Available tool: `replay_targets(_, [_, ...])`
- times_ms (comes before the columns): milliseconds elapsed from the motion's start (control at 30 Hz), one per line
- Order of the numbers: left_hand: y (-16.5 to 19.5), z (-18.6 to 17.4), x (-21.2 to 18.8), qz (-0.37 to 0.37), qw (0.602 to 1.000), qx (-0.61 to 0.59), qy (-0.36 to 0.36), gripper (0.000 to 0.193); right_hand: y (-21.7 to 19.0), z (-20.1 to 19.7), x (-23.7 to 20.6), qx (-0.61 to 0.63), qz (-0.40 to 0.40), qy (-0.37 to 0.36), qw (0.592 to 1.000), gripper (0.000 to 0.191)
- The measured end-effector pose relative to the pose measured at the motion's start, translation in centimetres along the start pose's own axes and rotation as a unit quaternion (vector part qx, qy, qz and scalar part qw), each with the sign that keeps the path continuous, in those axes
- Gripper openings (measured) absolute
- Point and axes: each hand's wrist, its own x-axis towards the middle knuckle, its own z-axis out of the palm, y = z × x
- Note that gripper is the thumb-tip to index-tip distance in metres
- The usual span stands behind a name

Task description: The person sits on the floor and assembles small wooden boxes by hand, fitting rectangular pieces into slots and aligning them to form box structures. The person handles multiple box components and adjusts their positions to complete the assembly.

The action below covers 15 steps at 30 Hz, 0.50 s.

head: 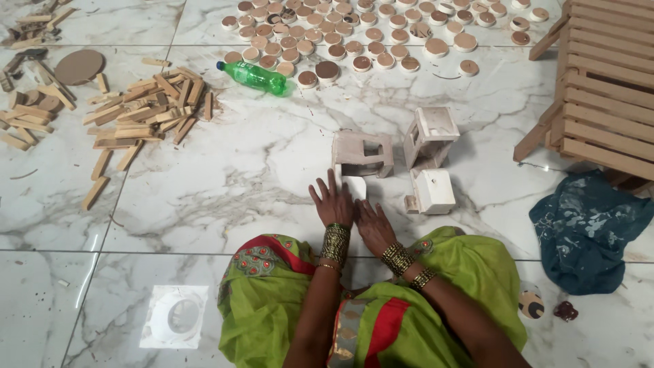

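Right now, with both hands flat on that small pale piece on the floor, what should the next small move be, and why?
Probably close the fingers of the left hand on the small pale piece and lift it. Both hands lie over it, the right hand beside the left, and neither grips anything. The piece lies flat on the marble floor, just in front of the whitewashed wooden block.

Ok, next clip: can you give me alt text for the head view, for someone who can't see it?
A person seated on a marble floor presses the left hand and right hand onto a small white sheet beside three small whitewashed wooden pieces. Rows of round wooden discs, a green plastic bottle and heaps of wooden sticks lie farther out.
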Motion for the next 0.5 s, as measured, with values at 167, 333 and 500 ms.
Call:
replay_targets(167, [0.1, 0.9, -1.6, -0.018, 0.998, 0.002, -0.054, 0.056, -0.7, 0.0, 0.5, 0.007, 0.009, 0.007, 1.0, 0.055])
replay_targets(333, [-0.8, 0.9, -2.4, -0.015, 0.999, 0.003, -0.031, 0.05, -1.3, 0.0, 0.8, 0.008, 0.016, 0.05, 0.999, 0.064])
replay_targets(500, [-0.5, 0.3, -0.8, -0.013, 0.998, 0.018, -0.059, 0.058, -1.5, 0.0, 0.9, 0.019, 0.022, 0.049, 0.998, 0.061])
